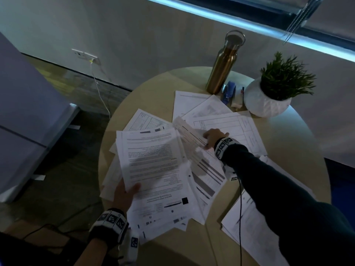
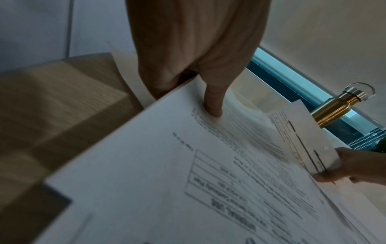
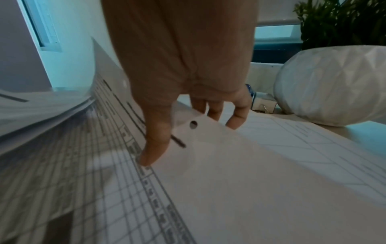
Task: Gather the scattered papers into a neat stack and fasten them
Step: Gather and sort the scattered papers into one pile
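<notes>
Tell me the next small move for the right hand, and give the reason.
Probably lift the punched sheet that the right hand pinches and lay it on the bundle that the left hand holds. The sheet's edge is already raised off the table, the bundle sits right beside it, and more loose sheets remain near the bottle.

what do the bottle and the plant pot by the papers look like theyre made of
Bottle: looks like metal, a glossy gold-toned body with a brushed silver neck and cap; it throws sharp highlights.
Plant pot: probably ceramic, possibly plastic; matte white with a faceted, diamond-patterned surface that shows clearly in the right wrist view.
</notes>
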Demonstrator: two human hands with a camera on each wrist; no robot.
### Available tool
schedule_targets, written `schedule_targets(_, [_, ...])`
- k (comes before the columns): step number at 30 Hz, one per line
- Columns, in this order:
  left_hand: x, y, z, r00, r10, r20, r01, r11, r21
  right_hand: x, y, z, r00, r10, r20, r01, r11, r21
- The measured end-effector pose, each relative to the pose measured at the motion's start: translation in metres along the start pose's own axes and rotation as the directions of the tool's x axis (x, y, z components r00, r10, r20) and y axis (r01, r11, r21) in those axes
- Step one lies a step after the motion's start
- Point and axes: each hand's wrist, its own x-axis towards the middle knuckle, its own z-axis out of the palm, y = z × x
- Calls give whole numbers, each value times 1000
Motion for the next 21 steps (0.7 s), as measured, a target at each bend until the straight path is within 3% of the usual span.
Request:
schedule_targets(2, [1, -2, -2, 1000, -26, -10, 26, 1000, -1, -5, 10, -2, 1000, -23, -1, 23, 995, 92])
schedule_targets(5, [2, -5, -9, 997, -69, -45, 68, 998, -17, -20, 31, -7, 985, 42, -169, 16, 945, 328])
schedule_targets(9, [0, -7, -20, 992, -120, -37, 115, 987, -108, -50, 61, -5, 910, 208, -358, 89, 746, 659])
schedule_targets(12, [-3, -5, -22, 973, -231, -20, 226, 966, -126, -76, 79, 7, 860, 350, -372, 58, 657, 752])
schedule_targets(17, [-3, 8, -12, 987, -161, 8, 161, 979, -128, -110, 96, 44, 804, 504, -316, 8, 523, 852])
schedule_targets(21, [6, 16, -4, 992, -79, -99, 85, 995, 61, -119, 106, 78, 764, 594, -253, -81, 478, 875])
